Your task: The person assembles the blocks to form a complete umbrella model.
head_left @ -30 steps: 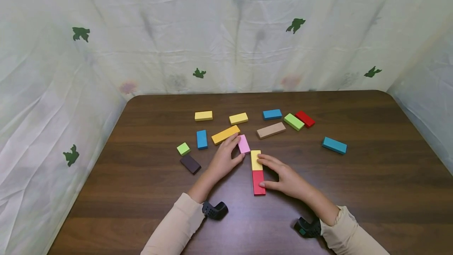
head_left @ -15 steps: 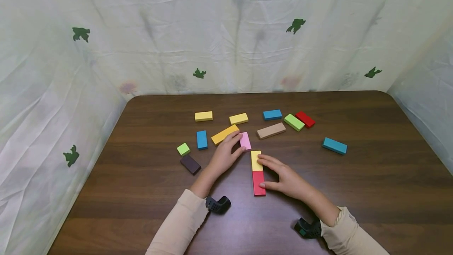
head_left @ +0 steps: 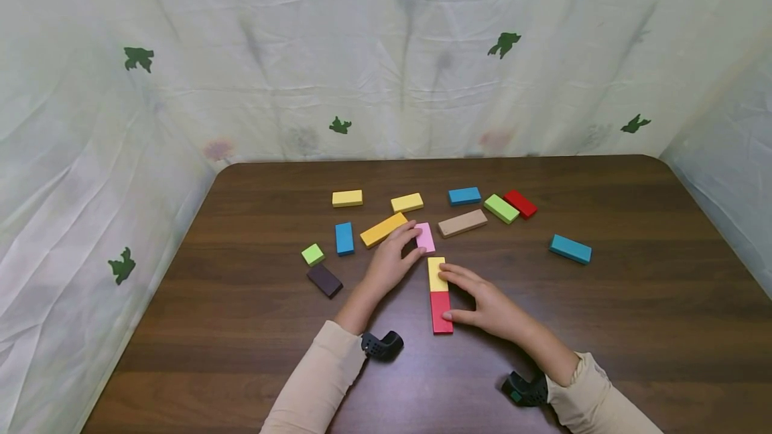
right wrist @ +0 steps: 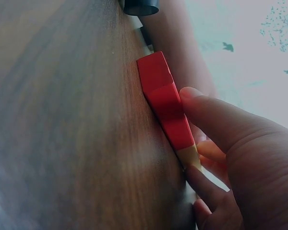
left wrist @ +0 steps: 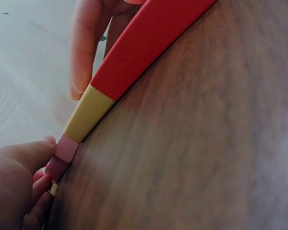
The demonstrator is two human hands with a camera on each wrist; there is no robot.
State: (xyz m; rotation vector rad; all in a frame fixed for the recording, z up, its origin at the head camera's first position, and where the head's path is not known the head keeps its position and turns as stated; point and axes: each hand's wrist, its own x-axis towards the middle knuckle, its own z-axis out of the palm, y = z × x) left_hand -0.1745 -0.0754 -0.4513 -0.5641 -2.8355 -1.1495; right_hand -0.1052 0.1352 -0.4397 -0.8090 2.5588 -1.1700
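My left hand [head_left: 388,265] pinches a pink block [head_left: 426,238] between thumb and fingers at its left side. Just in front of it, a yellow block [head_left: 436,273] and a red block [head_left: 441,313] lie end to end in a line. My right hand [head_left: 491,303] rests along their right side, fingertips on the yellow block and thumb on the red block. In the left wrist view, the pink block [left wrist: 66,148] overlaps the far end of the yellow block [left wrist: 89,112]. The right wrist view shows the thumb against the red block [right wrist: 165,103].
Left of the hands lie orange [head_left: 383,230], blue [head_left: 344,238], light green [head_left: 312,254] and dark [head_left: 324,280] blocks. Yellow, blue, beige [head_left: 462,223], green and red blocks lie farther back. Another blue block [head_left: 569,248] is at the right. A white curtain [head_left: 386,52] hangs behind the table.
My left hand has moved right and slightly away, carrying the pink block from the yellow block's upper left to just beyond its far end. The right hand has stayed in place.
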